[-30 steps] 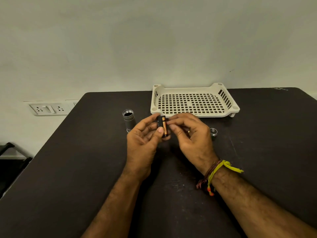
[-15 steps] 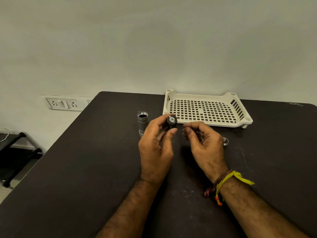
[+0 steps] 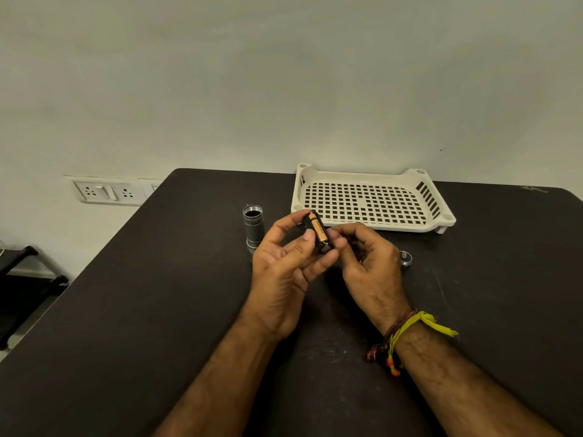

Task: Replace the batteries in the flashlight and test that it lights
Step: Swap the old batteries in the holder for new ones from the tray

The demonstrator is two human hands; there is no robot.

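Copper-and-black, a battery point(image 3: 319, 229) sits in the black battery holder point(image 3: 316, 232) that the left hand point(image 3: 284, 266) pinches between thumb and fingertips, above the tabletop point(image 3: 157, 310). Just beside it, the right hand point(image 3: 369, 263) has its fingers curled toward the holder's lower end; whether it grips anything I cannot tell. By my judgement the holder is light, rigid and a little slick, best held by its long sides so the cells stay seated. Left of the hands, the silver flashlight body point(image 3: 253, 226) stands upright, open end up; a small cap point(image 3: 405, 257) lies to the right. Behind them rests a cream perforated tray point(image 3: 444, 217).
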